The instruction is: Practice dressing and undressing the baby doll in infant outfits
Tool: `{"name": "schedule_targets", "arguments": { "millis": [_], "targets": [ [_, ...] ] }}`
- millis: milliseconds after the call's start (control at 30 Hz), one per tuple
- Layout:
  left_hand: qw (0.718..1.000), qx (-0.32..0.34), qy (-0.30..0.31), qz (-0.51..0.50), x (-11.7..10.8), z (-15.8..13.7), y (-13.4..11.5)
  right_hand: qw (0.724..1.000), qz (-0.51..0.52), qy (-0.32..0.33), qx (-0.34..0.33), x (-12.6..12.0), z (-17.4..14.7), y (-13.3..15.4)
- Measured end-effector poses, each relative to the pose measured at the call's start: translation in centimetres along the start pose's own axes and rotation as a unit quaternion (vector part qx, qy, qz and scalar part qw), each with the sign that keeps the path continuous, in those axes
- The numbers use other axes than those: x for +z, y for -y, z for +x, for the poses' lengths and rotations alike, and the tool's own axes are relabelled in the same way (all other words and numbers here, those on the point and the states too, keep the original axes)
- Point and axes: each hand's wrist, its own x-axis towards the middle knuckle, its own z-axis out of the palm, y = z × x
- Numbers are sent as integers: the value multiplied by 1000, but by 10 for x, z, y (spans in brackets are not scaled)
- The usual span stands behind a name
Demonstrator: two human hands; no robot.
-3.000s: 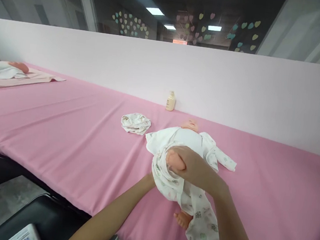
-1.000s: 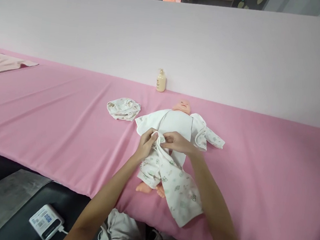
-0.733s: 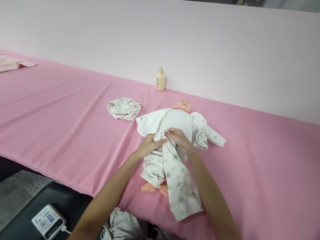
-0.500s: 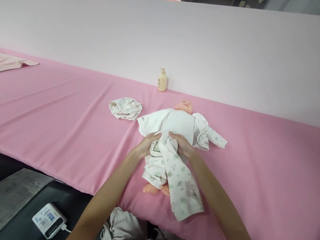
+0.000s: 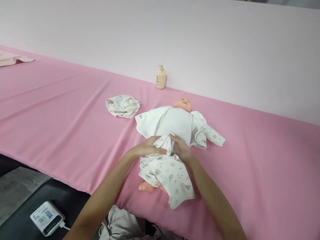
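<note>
one pair of small patterned pants (image 5: 175, 175), white with a green print, lying over the lower body of a doll (image 5: 182, 103), waist end bunched. one left hand (image 5: 150, 147), thumb laid over the bunch, gripping cloth; one right hand (image 5: 181, 148), curled close opposite, gripping the same cloth. changed since half a second ago: the loose leg, which hung long and slantwise, is drawn up shorter, its end lying across the feet; more fabric sits gathered between the hands. by my reckoning, that leg is being bunched, its foot not yet passed through. one foot (image 5: 146, 186), bare, below the hem; the second mostly covered. one white top (image 5: 152, 121), spread about the doll, one sleeve (image 5: 215, 137) flung outward; whether an arm fills it, i cannot tell. one crumpled cloth (image 5: 123, 106), one pump bottle (image 5: 161, 78) near the wall, both unmoved on the pink sheet (image 5: 68, 132). one pale towel (image 5: 5, 60), cut off at left. one white box (image 5: 47, 218) on a dark seat, lettering unreadable. hidden: most fingertips, and the doll's legs under cloth.
</note>
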Motion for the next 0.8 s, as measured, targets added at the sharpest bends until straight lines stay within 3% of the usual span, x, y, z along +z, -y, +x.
{"name": "schedule_targets", "arguments": {
  "millis": [100, 267, 333, 467, 600, 667, 733, 800],
  "targets": [
    [998, -33, 30, 34, -4, -2, -2, 999, 50, 2, 18, 0, 0, 0],
    [982, 5, -78, -173, -8, 9, 9, 998, 23, 33, 47, 3, -6, 4],
    [973, -8, -79, -218, -7, 14, 12, 996, -14, 66, 51, 4, -8, 7],
    [984, -43, -21, -170, -5, 12, 12, 998, -9, 43, 40, 3, -10, 7],
    [992, -96, -44, -75, -9, 6, 12, 997, 79, 21, 14, 1, -9, 2],
    [991, -118, -23, -51, -12, 4, 12, 995, 96, 25, 20, 1, -9, 2],
    [992, -95, 29, -73, -13, 4, 13, 996, 79, 26, 32, 1, -11, 4],
    [989, -51, 28, -134, -13, 7, 15, 999, 32, 8, 28, 2, -13, 7]
  ]
}}
